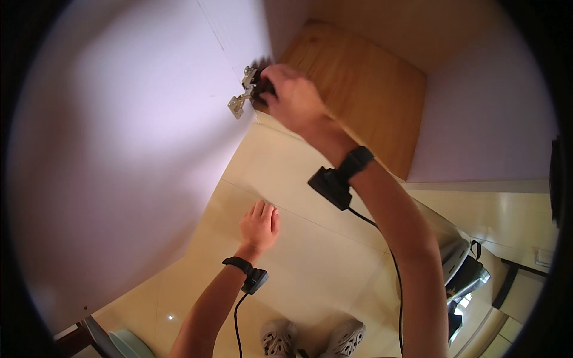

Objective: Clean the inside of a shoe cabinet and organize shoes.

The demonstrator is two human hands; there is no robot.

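Note:
My right hand point(293, 98) reaches to the metal hinge point(243, 94) that joins the open white cabinet door point(119, 137) to the cabinet. Its thumb and fingers are curled around a dark thing beside the hinge, whose kind I cannot make out in the shadow. Lower down, my left hand point(259, 225) hangs in front of the tiled floor, apart from the door. Its fingers are folded into a loose fist, and nothing sticks out of it. Each wrist wears a black strap with a small cabled box.
Wooden boards point(358, 89) line the cabinet's inside, next to its pale side panel point(483, 131). Grey clogs point(346, 339) stand on the floor tiles point(322, 256) below. Black and grey items point(465, 274) lie at the lower right, and a pale green basin point(130, 345) is at the lower left.

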